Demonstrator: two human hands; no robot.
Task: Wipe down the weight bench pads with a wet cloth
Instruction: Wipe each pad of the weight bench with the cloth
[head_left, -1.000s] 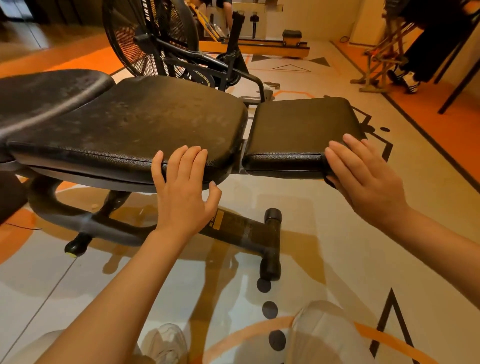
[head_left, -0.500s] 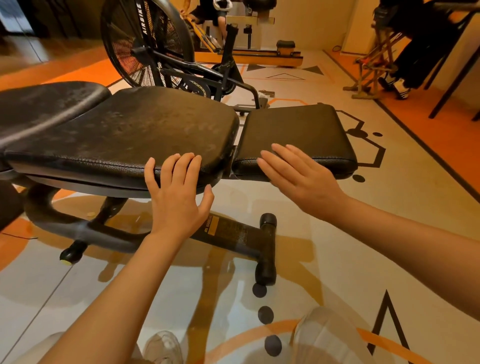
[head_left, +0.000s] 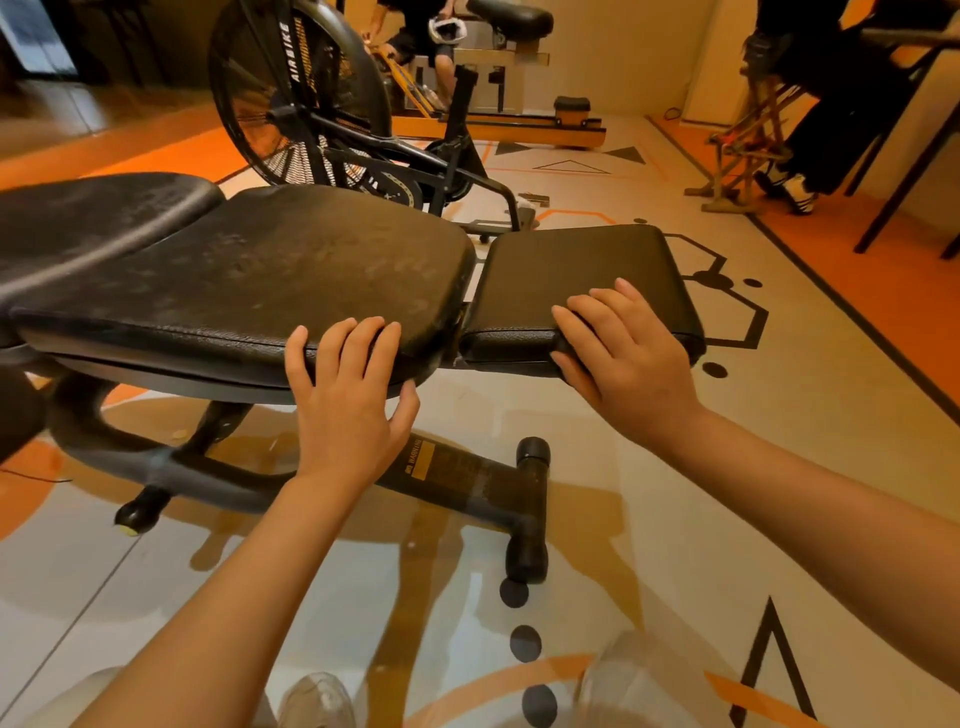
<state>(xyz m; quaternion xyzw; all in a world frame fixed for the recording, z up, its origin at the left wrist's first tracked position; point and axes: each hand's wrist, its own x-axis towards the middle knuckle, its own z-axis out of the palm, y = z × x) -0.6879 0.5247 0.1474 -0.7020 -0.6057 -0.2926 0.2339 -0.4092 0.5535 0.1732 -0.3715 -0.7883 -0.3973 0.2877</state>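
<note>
Our knees: pale trousers and a shoe (head_left: 317, 699) fill the bottom edge of the frame, over a floor (head_left: 779, 467) painted with orange arcs and black dots.
Left hand: our left hand (head_left: 345, 402) lies at centre frame, fingers straight over the near edge of the long back pad (head_left: 260, 280) and thumb (head_left: 408, 410) spread below the rim; it presses, nothing gripped.
Right hand: our right hand (head_left: 628, 358) sits right of centre, fingers bent over the near edge of the seat pad (head_left: 582, 270), clamped on that edge; we see no cloth in either hand.
Bench axis: the weight bench runs left to right across the middle of the frame, back pad at left, seat pad at right, a narrow gap between them.
Pad surface: the back pad shows dull mottled patches; the seat pad looks smoother.
Frame: the black bench base (head_left: 467, 483) with a yellow warning label stands below the pads, its foot bar pointing towards us.
Containers: we see none.
Behind: an air bike (head_left: 296, 93) stands just beyond the bench at upper centre.
Far: a wooden rower (head_left: 498, 130) lies beyond it, and a person's dark legs (head_left: 831, 104) show at upper right.
</note>
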